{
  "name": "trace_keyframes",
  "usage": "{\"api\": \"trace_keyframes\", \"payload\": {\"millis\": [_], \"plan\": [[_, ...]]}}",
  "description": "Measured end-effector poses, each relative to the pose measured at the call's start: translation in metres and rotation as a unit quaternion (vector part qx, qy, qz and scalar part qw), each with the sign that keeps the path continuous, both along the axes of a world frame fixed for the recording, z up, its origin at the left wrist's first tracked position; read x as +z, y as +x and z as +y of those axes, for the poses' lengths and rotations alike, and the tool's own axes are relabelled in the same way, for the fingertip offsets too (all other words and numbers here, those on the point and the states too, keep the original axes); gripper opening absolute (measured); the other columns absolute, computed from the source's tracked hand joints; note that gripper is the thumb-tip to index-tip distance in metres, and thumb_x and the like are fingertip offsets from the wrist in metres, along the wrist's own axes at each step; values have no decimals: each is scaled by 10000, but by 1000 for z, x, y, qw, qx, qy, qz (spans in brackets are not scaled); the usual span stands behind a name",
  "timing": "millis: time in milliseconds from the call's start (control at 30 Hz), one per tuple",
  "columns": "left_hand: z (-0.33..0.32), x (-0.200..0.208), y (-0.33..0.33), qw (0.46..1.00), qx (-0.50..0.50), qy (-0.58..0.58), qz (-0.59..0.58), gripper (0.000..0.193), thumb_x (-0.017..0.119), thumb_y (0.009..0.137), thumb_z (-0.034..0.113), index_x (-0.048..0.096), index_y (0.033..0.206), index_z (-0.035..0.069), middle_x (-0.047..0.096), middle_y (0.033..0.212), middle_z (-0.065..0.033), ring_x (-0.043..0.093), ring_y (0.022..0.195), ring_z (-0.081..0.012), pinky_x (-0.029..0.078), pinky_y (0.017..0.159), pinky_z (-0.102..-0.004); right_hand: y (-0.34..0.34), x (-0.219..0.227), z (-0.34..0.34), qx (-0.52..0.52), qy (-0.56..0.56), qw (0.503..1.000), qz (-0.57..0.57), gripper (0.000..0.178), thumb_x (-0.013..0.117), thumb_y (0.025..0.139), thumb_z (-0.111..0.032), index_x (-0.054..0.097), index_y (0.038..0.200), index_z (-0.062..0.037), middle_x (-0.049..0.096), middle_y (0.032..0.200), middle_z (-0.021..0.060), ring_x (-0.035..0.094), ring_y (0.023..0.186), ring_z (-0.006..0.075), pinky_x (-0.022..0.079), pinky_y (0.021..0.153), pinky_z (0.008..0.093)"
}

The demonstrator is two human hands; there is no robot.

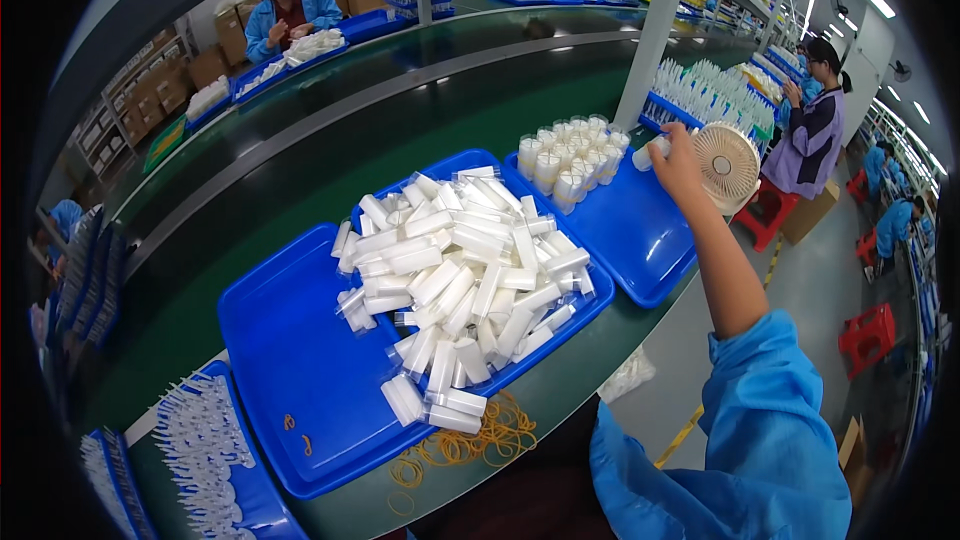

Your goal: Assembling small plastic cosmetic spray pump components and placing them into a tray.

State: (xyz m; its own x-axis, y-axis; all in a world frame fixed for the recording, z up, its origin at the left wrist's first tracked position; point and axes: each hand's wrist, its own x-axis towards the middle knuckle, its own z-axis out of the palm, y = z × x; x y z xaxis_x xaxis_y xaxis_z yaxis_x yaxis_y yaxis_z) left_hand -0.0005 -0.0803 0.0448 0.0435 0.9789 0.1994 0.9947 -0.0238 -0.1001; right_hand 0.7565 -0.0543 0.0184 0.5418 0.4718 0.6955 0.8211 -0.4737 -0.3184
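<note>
My right hand (677, 162) reaches out over the far right corner of a blue tray (640, 240), its fingers closed around a white bundle in clear wrap (650, 153). Several similar bundles (572, 155) stand upright in a group on that tray, to the left of the hand. Just right of the hand is a small round fan (724, 162) with a cream grille. Closer to me, a second blue tray (590, 312) carries a heap of white strips in clear sleeves (465, 265). My left hand is out of view.
Another blue tray (300, 340) at left holds a few rubber bands. More yellow rubber bands (490, 435) lie by the table's near edge. Trays of white pieces (205, 440) stand lower left; a grey post (655, 35) rises near the fan. Co-workers sit across and right.
</note>
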Motion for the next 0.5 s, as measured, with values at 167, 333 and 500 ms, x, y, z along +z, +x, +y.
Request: {"api": "trace_keyframes", "payload": {"millis": [167,333,500], "plan": [[4,-23,-43,998,8,17,57,342,524,853,291,571,1059,22,585,1005,-211,573,863,-385,466,733,-433,19,-13,36,-21,-91,993,75,382,639,752,-210,462,1055,-59,569,1005,192,555,964,356,440,816,430],[14,-34,-52,995,72,-8,63,376,547,841,333,573,1041,15,583,985,-228,572,850,-389,468,718,-441,26,-20,44,-7,-160,984,83,401,653,730,-220,486,1058,-60,579,1032,190,558,981,353,446,837,424],[13,-38,-63,994,85,-16,69,402,555,835,369,580,1021,13,587,959,-231,574,841,-386,469,714,-441,22,-9,42,-39,-180,981,68,367,679,712,-223,536,1010,-63,607,994,155,578,964,316,456,822,400]]}}
